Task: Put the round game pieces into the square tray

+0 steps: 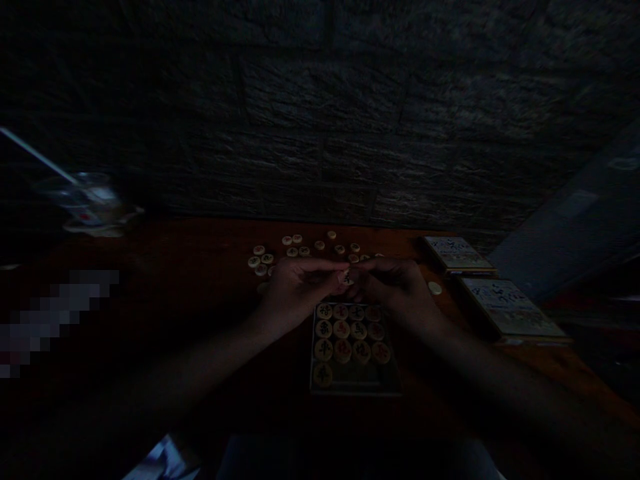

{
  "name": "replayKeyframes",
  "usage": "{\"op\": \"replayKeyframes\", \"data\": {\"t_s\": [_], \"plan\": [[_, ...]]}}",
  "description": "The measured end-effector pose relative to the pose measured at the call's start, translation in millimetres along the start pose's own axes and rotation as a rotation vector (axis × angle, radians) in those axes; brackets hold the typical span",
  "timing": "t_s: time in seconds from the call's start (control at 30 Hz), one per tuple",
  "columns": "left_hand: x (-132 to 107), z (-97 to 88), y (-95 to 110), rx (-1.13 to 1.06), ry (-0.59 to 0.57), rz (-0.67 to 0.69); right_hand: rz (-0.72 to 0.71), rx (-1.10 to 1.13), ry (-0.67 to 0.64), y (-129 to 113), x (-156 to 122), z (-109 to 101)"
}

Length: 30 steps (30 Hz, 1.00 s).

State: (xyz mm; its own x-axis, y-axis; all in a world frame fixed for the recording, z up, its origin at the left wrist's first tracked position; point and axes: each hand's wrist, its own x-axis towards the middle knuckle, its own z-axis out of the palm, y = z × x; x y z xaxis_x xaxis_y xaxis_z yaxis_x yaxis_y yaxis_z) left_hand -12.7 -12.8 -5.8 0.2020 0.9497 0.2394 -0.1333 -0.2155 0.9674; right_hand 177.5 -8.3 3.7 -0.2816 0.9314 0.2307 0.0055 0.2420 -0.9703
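Between the fingertips of both hands is a round Chinese chess piece (347, 277) with a dark character on its face. My left hand (297, 290) pinches it from the left, and my right hand (400, 287) closes on it from the right. Just below them lies a shallow box (355, 385) holding rows of round pieces with red and black characters. Its front row has a single piece (323, 375) at the left. Beyond the hands, loose chess pieces (299, 251) are scattered on the wooden table, some partly hidden by my fingers.
Two flat boxes with printed lids, one farther back (456, 253) and one nearer (510, 307), lie at the right. A pale round piece (435, 288) sits beside them. A clear cup with a straw (95, 200) stands at the left. A stone wall (320, 133) rises behind the table.
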Motion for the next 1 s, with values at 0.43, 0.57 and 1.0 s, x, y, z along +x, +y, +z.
{"op": "replayKeyframes", "data": {"t_s": [0.43, 0.57, 1.0], "plan": [[2, 1.8, -6, 0.128, -0.012, 0.129, 0.043, -0.125, 0.043, 0, -4, -2], [4, -1.1, -7, 0.089, -0.066, 0.114, 0.006, -0.201, 0.107, -1, -8, -3], [2, -6.8, -3, 0.124, -0.115, 0.079, -0.125, -0.417, 0.249, 3, -13, -1]]}}
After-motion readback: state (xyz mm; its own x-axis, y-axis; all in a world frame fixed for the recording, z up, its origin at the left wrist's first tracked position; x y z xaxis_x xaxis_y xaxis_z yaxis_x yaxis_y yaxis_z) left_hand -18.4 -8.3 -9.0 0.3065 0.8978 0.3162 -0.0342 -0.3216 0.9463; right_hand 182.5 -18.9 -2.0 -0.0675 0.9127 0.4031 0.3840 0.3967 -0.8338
